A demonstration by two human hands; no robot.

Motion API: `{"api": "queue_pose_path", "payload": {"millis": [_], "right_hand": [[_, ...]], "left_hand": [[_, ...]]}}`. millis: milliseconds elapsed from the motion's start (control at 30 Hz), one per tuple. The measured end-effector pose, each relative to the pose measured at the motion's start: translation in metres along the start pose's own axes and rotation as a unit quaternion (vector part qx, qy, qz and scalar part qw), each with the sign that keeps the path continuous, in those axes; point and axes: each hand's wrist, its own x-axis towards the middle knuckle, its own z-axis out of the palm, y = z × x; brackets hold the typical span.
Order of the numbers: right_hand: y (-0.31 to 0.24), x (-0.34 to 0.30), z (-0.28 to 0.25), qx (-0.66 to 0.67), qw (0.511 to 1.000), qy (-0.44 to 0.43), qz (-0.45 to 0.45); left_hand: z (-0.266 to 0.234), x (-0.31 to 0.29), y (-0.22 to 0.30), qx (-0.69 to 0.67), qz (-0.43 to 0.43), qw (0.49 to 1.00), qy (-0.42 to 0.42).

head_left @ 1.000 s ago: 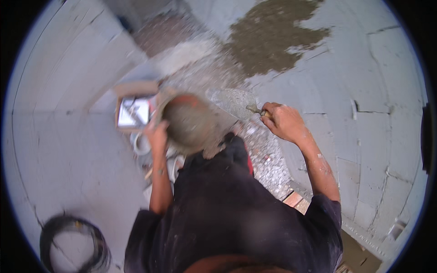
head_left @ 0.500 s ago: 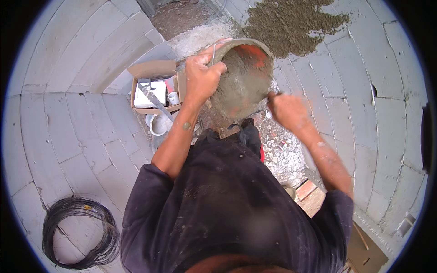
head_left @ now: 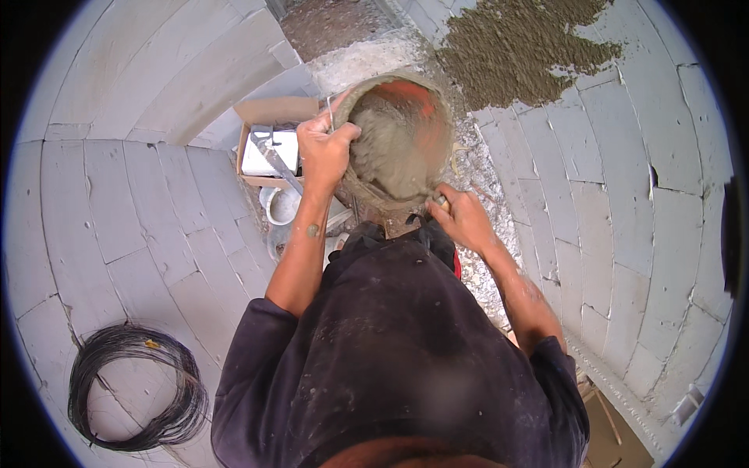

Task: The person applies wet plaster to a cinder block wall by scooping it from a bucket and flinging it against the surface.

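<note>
A round bucket (head_left: 448, 117), orange where its inner wall shows and caked with grey-green mortar, is tilted so its mouth faces me. Wet mortar (head_left: 390, 152) lies inside it. My left hand (head_left: 324, 150) is closed on the bucket's left rim, thumb over the edge, beside the wire handle. My right hand (head_left: 463, 218) grips the pale handle of a trowel (head_left: 443, 203) at the lower right rim. The trowel's blade is not visible; it seems to be in the mortar.
Rough mortar (head_left: 523, 54) covers part of the grey blocks at upper right. A cardboard box (head_left: 273, 107) with a white item and a metal tool across it stands left of the bucket, near a small white pail (head_left: 282, 204). Coiled black wire (head_left: 82, 390) lies lower left.
The bucket and my left hand have shifted left and slightly down in view. My right hand has come in left and down, closer to the bucket's lower rim, and the mortar inside has been stirred.
</note>
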Motion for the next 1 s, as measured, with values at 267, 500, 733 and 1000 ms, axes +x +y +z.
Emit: {"api": "queue_pose_path", "payload": {"millis": [267, 500, 733, 1000], "right_hand": [[0.012, 0.023, 0.003, -0.2, 0.979, -0.004, 0.04], [0.016, 0.032, 0.0, -0.209, 0.976, -0.038, 0.05], [0.004, 0.045, -0.005, -0.264, 0.964, -0.041, 0.008], [0.007, 0.039, -0.096, 0.045, 0.958, -0.276, -0.062]], "left_hand": [[0.001, -0.017, -0.027, -0.117, -0.061, 0.99, 0.055], [-0.01, -0.021, -0.044, -0.044, -0.07, 0.994, 0.065], [-0.044, -0.024, -0.068, -0.011, -0.109, 0.987, 0.12], [-0.102, -0.065, -0.116, -0.033, -0.16, 0.946, 0.281]]}}
